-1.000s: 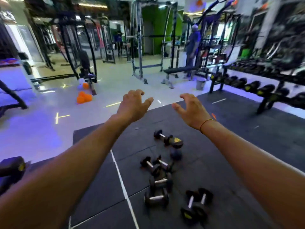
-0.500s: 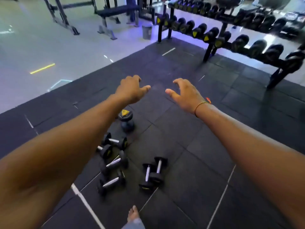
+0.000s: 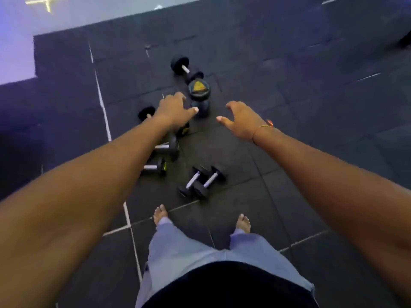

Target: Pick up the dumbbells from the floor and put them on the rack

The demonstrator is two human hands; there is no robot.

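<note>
Dumbbells [image 3: 201,182] lie scattered on the black rubber floor mat [image 3: 289,85] ahead of the person's bare feet, one standing on end [image 3: 199,96] with a yellow-marked top. Both arms reach out over them: the left hand [image 3: 174,110] hovers above the pile, fingers spread and empty, and the right hand [image 3: 241,121] is likewise open, gripping nothing.

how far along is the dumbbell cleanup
Nothing looks done yet. Both hands are empty: the left hand and right hand hover open over the pile. Still left: the upright dumbbell, the side-by-side pair and the others on the rubber floor.
</note>
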